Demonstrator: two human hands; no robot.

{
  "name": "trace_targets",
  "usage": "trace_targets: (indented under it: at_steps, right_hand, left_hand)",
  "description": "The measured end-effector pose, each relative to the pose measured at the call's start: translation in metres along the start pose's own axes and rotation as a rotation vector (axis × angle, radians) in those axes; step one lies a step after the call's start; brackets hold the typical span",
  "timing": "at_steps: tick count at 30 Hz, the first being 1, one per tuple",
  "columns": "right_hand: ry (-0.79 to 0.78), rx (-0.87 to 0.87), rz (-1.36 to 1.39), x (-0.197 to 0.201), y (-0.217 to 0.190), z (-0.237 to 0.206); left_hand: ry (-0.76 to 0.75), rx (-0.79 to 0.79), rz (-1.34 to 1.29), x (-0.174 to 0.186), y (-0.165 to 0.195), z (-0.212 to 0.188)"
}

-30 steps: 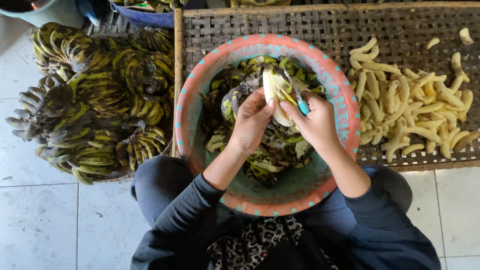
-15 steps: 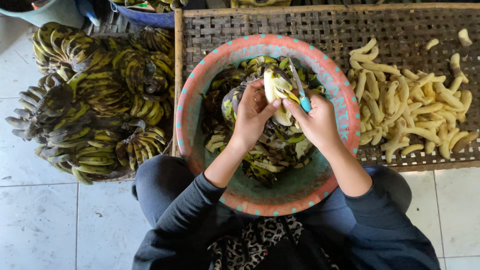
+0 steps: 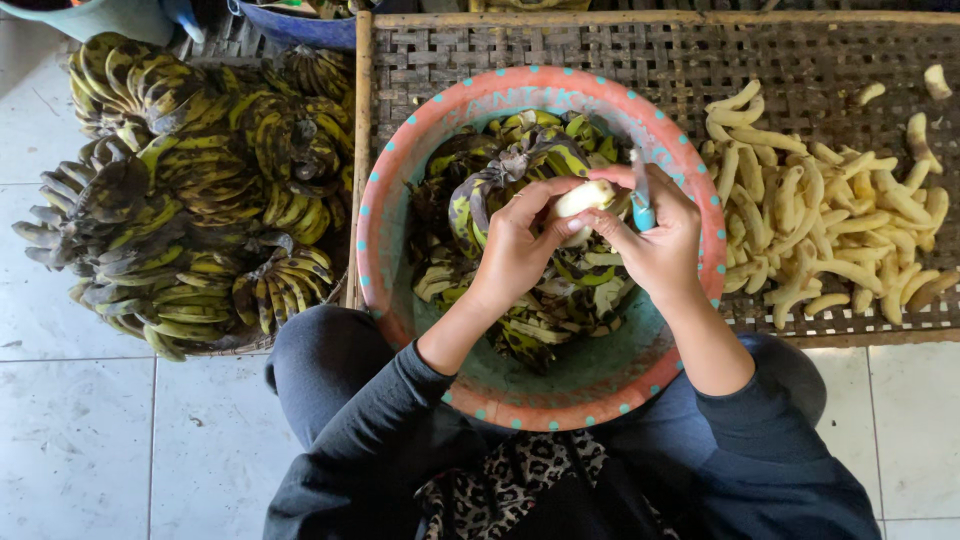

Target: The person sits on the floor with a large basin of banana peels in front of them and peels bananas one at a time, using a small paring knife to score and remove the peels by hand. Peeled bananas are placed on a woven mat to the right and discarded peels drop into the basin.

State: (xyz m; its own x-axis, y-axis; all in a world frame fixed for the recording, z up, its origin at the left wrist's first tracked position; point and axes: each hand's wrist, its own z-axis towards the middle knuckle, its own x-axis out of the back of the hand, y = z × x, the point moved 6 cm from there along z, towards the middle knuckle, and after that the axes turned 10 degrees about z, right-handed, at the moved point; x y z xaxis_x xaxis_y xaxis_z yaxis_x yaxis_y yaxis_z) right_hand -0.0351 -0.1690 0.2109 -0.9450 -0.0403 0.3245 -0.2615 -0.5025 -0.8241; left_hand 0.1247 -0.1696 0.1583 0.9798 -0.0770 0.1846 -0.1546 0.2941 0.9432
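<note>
At frame centre, the left hand [image 3: 515, 250] fingers grip a pale peeled banana [image 3: 583, 198]; the right hand [image 3: 655, 245] clasps a blue-handled knife [image 3: 640, 195], blade seemingly hidden.

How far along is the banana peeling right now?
Done: a pile of peeled bananas on the woven tray, skins in the basin. In hand: left hand holds a half-peeled banana; right hand grips a blue-handled peeler. Left: many unpeeled bunches.
</note>
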Motion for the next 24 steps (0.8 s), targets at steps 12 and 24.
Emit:
trace_targets:
  at_steps: [12,24]
  right_hand:
    - [0.194,0.084,0.060,0.001,-0.001,-0.021]
    - [-0.217,0.166,-0.095,-0.018,-0.044,-0.001]
  left_hand:
    - [0.166,0.227,-0.918,-0.007,-0.061,0.003]
    - [0.048,0.294,-1.153,-0.008,-0.055,0.004]
